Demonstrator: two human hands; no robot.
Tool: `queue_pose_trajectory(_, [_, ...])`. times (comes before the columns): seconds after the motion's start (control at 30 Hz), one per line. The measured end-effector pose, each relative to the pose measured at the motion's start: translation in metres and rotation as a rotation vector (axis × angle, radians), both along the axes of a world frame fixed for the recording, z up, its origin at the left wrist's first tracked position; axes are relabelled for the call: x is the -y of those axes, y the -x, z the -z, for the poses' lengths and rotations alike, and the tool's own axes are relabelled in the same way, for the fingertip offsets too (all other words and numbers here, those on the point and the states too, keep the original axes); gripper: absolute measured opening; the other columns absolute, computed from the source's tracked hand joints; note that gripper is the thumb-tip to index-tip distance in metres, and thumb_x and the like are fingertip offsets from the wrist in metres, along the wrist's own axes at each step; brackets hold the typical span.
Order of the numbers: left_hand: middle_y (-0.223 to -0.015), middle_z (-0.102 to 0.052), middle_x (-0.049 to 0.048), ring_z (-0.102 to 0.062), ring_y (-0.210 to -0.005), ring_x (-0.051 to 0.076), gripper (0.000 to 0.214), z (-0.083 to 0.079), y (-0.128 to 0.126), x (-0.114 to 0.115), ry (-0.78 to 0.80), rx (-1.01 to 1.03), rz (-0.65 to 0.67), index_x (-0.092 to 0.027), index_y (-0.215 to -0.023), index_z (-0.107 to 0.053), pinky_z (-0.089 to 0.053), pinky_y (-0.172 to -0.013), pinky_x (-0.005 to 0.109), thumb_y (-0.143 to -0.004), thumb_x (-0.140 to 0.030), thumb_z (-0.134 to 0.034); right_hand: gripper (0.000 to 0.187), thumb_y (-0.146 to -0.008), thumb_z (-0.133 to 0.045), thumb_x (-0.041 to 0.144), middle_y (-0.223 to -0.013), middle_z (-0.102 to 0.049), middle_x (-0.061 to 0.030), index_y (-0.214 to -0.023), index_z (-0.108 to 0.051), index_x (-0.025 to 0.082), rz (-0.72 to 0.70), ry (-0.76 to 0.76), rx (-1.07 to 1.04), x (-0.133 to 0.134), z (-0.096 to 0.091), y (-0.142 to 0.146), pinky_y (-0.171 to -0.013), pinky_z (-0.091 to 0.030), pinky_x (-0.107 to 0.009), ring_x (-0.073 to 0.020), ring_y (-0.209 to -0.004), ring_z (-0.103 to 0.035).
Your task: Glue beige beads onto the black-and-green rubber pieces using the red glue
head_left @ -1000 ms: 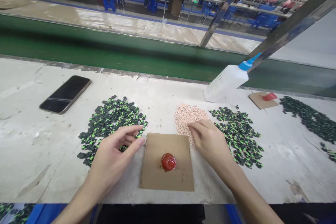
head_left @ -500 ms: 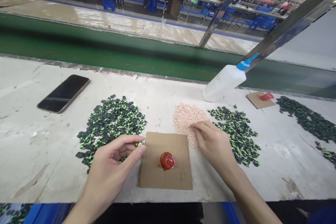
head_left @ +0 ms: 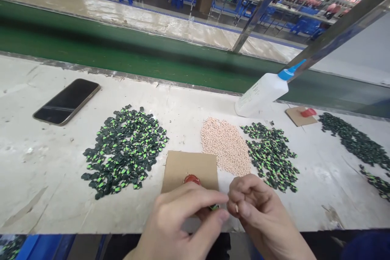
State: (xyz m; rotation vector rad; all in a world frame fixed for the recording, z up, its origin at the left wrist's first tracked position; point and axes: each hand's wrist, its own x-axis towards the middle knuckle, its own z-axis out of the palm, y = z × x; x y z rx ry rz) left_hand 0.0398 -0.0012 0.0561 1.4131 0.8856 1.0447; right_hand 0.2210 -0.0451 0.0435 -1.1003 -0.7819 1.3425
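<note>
My left hand [head_left: 189, 219] is closed over the front of a cardboard square [head_left: 176, 166], a small dark-green and lime piece [head_left: 214, 207] showing between its thumb and fingers. Close beside it, my right hand [head_left: 258, 211] pinches a tiny pale pink bead [head_left: 237, 208] between thumb and forefinger. A red glossy blob [head_left: 192, 179] on the cardboard is partly covered by the left hand. Beyond the right hand lies a heap of pale pink beads [head_left: 224, 142]. Heaps of dark-green and lime pieces lie to the left [head_left: 124, 150] and right [head_left: 274, 156].
A black phone [head_left: 67, 101] lies at the table's left. At the back, a white bottle with a blue nozzle [head_left: 262, 93] leans to the right. Beyond it are a small cardboard piece [head_left: 300, 117] with a red cap [head_left: 308, 112] and more dark pieces [head_left: 356, 140].
My right hand has left the bead heap and come toward me with a bead. The left hand has moved right, across the cardboard, and both hands are now close together.
</note>
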Motion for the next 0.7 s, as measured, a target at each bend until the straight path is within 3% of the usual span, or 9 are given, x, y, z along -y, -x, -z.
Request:
queue_pose_trajectory(0.17, [-0.08, -0.083, 0.005, -0.077, -0.066, 0.017, 0.02, 0.004, 0.002, 0.006, -0.128, -0.086, 0.046, -0.022, -0.092, -0.085, -0.062, -0.066, 0.022, -0.087, -0.005, -0.077, 0.018, -0.08, -0.092, 0.023, -0.078, -0.078, 0.0047, -0.09, -0.08, 0.031, -0.033, 0.063, -0.085, 0.004, 0.008, 0.006, -0.061, -0.059, -0.013, -0.0077, -0.063, -0.073])
queue_pose_trajectory(0.3, [-0.081, -0.083, 0.0077, -0.077, -0.067, 0.018, 0.022, 0.006, 0.007, 0.009, -0.314, -0.226, 0.013, -0.018, -0.092, -0.084, -0.062, -0.07, 0.022, -0.089, -0.002, -0.071, 0.018, -0.079, -0.092, 0.022, -0.079, -0.081, 0.0011, -0.089, -0.081, 0.03, 0.03, 0.019, 0.074, 0.008, 0.012, 0.008, -0.063, -0.064, -0.017, -0.0128, -0.068, -0.077])
queue_pose_trajectory(0.37, [-0.081, -0.083, 0.0082, -0.077, -0.067, 0.018, 0.024, 0.006, 0.008, 0.009, -0.333, -0.269, 0.005, -0.018, -0.092, -0.085, -0.061, -0.07, 0.022, -0.09, -0.001, -0.068, 0.018, -0.081, -0.09, 0.019, -0.082, -0.084, -0.0002, -0.091, -0.082, 0.032, 0.034, 0.004, 0.149, 0.01, 0.013, 0.009, -0.066, -0.066, -0.019, -0.015, -0.072, -0.08])
queue_pose_trajectory(0.43, [-0.08, -0.082, 0.0063, -0.076, -0.067, 0.017, 0.024, 0.005, 0.009, 0.008, -0.207, -0.227, 0.015, -0.02, -0.09, -0.085, -0.059, -0.067, 0.021, -0.09, -0.003, -0.067, 0.019, -0.085, -0.086, 0.019, -0.087, -0.085, -0.0001, -0.096, -0.084, 0.035, 0.028, -0.023, 0.19, 0.012, 0.012, 0.01, -0.068, -0.067, -0.019, -0.0147, -0.074, -0.081])
queue_pose_trajectory(0.6, [-0.061, -0.071, -0.0018, -0.062, -0.052, 0.013, 0.015, -0.001, 0.01, 0.004, 0.379, -0.074, 0.088, -0.024, -0.071, -0.083, -0.049, -0.053, 0.022, -0.081, -0.022, -0.072, 0.016, -0.091, -0.081, 0.023, -0.095, -0.084, -0.0028, -0.095, -0.087, 0.036, -0.069, -0.051, 0.236, 0.014, 0.01, 0.013, -0.071, -0.067, -0.02, -0.0166, -0.081, -0.081])
queue_pose_trajectory(0.7, [-0.054, -0.062, -0.0043, -0.054, -0.05, 0.011, 0.014, -0.005, 0.01, 0.003, 0.562, -0.072, 0.112, -0.023, -0.066, -0.081, -0.042, -0.05, 0.022, -0.076, -0.026, -0.071, 0.019, -0.09, -0.08, 0.02, -0.093, -0.083, -0.0019, -0.093, -0.087, 0.037, -0.076, -0.048, 0.316, 0.016, 0.008, 0.016, -0.072, -0.066, -0.019, -0.0165, -0.084, -0.08])
